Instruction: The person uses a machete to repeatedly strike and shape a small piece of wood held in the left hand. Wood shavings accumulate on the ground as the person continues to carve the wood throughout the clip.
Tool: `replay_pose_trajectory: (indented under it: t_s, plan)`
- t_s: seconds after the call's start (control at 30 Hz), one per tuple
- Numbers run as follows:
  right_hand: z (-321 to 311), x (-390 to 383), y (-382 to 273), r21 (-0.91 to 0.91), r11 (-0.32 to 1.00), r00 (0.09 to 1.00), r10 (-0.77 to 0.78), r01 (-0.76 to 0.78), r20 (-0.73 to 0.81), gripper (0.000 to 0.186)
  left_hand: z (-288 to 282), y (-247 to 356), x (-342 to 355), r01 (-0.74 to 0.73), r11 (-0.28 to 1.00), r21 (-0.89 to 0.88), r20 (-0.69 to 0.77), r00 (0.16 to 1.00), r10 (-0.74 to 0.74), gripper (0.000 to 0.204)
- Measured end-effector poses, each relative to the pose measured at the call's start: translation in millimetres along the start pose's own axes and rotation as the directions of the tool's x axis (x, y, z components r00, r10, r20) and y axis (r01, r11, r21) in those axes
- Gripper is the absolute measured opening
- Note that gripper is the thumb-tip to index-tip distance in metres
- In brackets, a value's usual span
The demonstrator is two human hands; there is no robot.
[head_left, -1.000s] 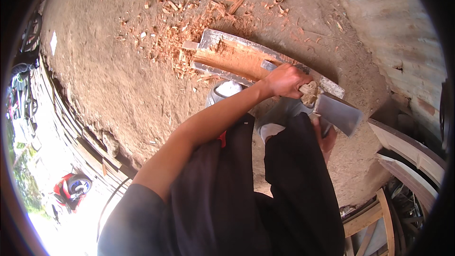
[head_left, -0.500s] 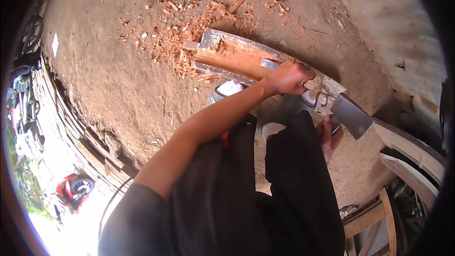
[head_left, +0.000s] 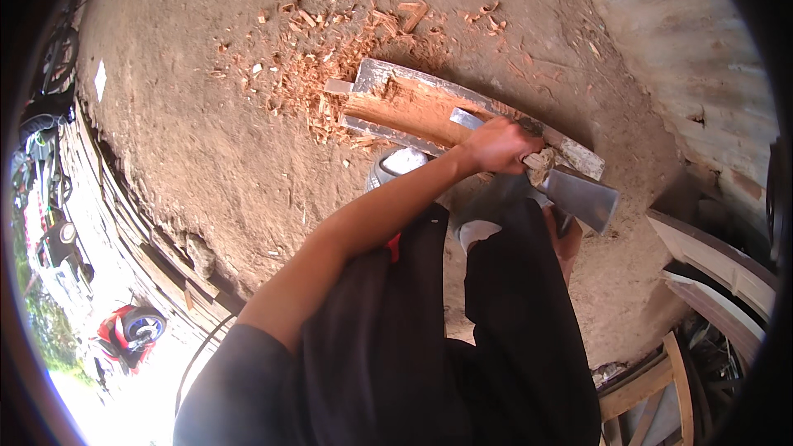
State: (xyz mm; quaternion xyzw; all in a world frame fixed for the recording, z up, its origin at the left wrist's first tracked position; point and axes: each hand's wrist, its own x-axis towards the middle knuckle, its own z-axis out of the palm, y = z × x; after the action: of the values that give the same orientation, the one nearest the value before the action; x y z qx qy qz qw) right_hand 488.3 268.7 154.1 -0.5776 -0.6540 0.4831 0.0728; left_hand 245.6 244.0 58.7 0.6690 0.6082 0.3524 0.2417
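Note:
A hollowed length of wood (head_left: 396,115) lies on the dirt ground ahead of me, with a raw orange-brown hollow between dark weathered edges. My left hand (head_left: 500,145) is closed round a chisel; its flat metal blade (head_left: 466,119) rests over the hollow, and its frayed wooden handle end (head_left: 541,162) sticks out toward the right. Beside that end is the broad grey head of a hatchet (head_left: 583,196), seemingly touching it. My right hand (head_left: 565,235) grips the hatchet below the head, partly hidden by the head and my right knee.
Wood chips (head_left: 318,66) lie scattered around the far left end of the wood. My shoes (head_left: 403,162) stand close against its near side. Curved boards (head_left: 710,248) and a wooden frame (head_left: 652,380) are at the right, below a sheet-like wall (head_left: 694,49). A red motorcycle (head_left: 128,330) stands at far left.
The hatchet head has swung left, closing the gap to the chisel handle's end, and my right hand has moved with it. My left hand stays on the chisel.

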Motion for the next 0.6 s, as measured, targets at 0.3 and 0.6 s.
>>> replay_pose_trajectory:
  t_s: [0.3, 0.6]
  plan:
    - [1, 6, 24, 0.004, 0.994, 0.994, -0.11, 0.11, -0.007, 0.034, 0, -5, -3, -0.07, 0.997, -0.013, -0.043, 0.997, 0.069, 0.032]
    - [12, -3, 5, 0.232, 0.968, 0.993, -0.08, 0.098, -0.088, 0.036, 1, -7, -7, -0.045, 0.999, -0.019, -0.058, 0.997, 0.044, 0.03]
